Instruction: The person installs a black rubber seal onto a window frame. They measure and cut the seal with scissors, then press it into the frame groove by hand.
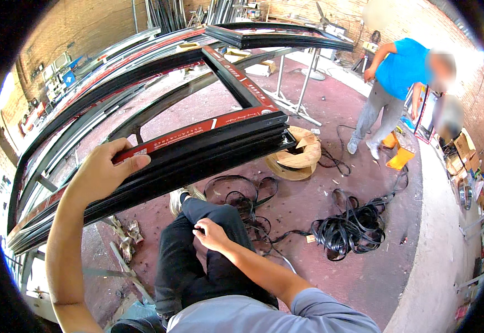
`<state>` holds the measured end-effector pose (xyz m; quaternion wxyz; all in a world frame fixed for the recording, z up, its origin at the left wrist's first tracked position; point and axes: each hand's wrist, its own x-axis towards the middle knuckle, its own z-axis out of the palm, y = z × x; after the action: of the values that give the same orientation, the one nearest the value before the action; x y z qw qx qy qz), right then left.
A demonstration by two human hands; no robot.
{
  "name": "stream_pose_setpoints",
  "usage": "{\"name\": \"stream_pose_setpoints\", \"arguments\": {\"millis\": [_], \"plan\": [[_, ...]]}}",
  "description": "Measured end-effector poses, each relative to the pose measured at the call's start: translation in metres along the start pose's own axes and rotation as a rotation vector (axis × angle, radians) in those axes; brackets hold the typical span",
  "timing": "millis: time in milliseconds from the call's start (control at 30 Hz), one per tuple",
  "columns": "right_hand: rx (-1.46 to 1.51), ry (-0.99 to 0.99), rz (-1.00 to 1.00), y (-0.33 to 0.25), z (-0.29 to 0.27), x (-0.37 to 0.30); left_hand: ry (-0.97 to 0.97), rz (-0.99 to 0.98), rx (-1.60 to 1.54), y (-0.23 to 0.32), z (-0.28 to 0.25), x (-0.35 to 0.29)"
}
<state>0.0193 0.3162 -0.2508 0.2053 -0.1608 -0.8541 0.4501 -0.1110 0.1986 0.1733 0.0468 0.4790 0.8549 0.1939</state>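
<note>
Our left hand [104,169] clamps the near edge of the black window frame [197,147] lying on the stand, while our right hand [211,233] pinches the thin black rubber strip [264,233] at our knee. Loose coils underfoot could snag it, we judge.

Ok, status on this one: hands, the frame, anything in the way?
Left hand grips black window frame edge. Right hand pinches black rubber strip at knee. Strip coils loose on floor; another person stands clear.
</note>
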Motion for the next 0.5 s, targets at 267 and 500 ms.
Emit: {"name": "stream_pose_setpoints", "arguments": {"millis": [267,500], "plan": [[-0.024,-0.01,-0.03,0.004,0.003,0.004,0.029,0.045,-0.011,-0.01,-0.002,-0.004],[0.002,-0.012,-0.015,-0.002,0.002,0.004,0.052,-0.018,0.045,-0.02,-0.004,-0.013]]}}
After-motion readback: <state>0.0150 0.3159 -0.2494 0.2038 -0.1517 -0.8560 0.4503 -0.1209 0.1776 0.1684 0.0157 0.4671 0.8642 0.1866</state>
